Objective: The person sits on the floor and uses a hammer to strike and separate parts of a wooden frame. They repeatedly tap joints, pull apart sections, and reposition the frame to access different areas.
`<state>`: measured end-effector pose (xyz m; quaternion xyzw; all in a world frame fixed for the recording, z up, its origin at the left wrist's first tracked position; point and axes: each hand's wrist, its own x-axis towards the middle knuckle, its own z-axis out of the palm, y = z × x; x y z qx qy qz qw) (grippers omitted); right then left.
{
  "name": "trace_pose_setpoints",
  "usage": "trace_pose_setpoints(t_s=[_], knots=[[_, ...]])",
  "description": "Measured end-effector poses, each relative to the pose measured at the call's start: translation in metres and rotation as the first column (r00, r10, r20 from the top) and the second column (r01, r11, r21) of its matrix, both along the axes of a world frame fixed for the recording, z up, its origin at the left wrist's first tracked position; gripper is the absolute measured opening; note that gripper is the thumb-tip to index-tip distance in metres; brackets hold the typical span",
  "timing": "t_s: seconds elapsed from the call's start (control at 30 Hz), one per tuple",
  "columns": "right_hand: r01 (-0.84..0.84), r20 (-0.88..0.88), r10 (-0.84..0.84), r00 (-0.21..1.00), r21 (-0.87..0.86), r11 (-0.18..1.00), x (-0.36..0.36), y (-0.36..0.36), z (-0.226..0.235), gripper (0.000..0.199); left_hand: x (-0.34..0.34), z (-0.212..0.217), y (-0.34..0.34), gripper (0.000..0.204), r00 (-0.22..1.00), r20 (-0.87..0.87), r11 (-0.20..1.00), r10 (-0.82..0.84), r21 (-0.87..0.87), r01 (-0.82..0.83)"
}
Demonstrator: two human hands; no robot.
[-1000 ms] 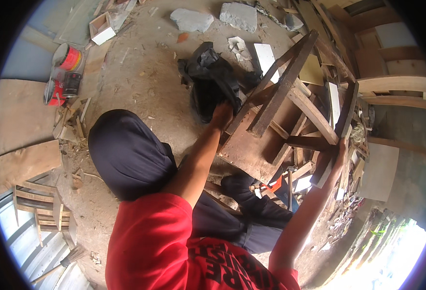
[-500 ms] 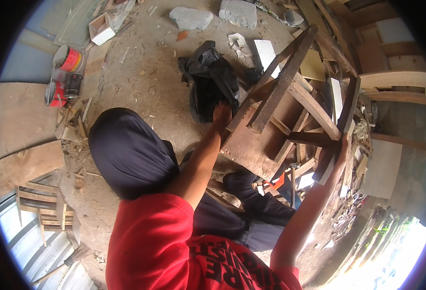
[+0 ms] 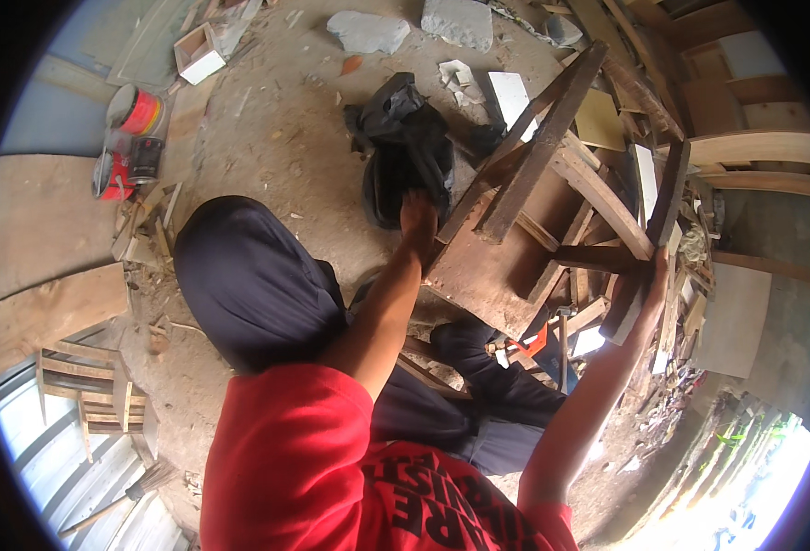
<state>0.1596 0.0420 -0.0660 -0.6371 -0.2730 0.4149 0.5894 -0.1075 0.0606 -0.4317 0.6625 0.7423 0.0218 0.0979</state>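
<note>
My left hand (image 3: 418, 217) reaches into the open mouth of a black plastic bag (image 3: 403, 115) on the dirt floor; its fingertips are lost in the dark inside. An old wooden stool or small table (image 3: 478, 266) lies tipped over in front of me, its dark legs and braces pointing up and away. At its right, my right hand (image 3: 655, 285) is closed on the outer side of a dark leg near a brace joint. My knee in dark trousers (image 3: 249, 285) is bent to the left of the bag.
Scrap wood and debris (image 3: 671, 367) pile up behind the stool on the right. An orange-handled tool (image 3: 531, 342) lies below the stool. Paint cans (image 3: 134, 110) stand at the left, near a white wooden box (image 3: 199, 55). Stone slabs (image 3: 368, 32) lie at the far side.
My left hand has shifted slightly left within the bag's mouth. My right hand stays on the stool leg. The whole view has moved a little.
</note>
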Motion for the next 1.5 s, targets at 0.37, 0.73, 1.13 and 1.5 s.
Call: trace_pose_setpoints(t_s=[0.37, 0.73, 1.13, 1.5], knots=[[-0.013, -0.024, 0.012, 1.0, -0.041, 0.999, -0.018, -0.006, 0.012, 0.033, -0.05, 0.014, 0.006, 0.019, 1.0, 0.003, 0.999, -0.018, -0.029, 0.018], [-0.056, 0.11, 0.066, 0.992, -0.093, 0.994, 0.015, 0.004, -0.01, 0.051, -0.05, 0.023, 0.009, 0.032, 0.994, 0.089, 0.992, 0.057, -0.113, -0.047], [-0.109, 0.251, 0.122, 0.96, -0.065, 0.992, 0.01, -0.002, -0.001, 0.06, -0.039, -0.019, 0.014, 0.033, 0.981, -0.078, 0.981, -0.18, -0.081, 0.174], [-0.116, 0.218, 0.122, 0.968, -0.04, 0.992, -0.014, -0.007, 0.016, 0.079, -0.057, -0.069, 0.009, 0.044, 0.963, -0.166, 0.976, -0.213, 0.019, 0.219]])
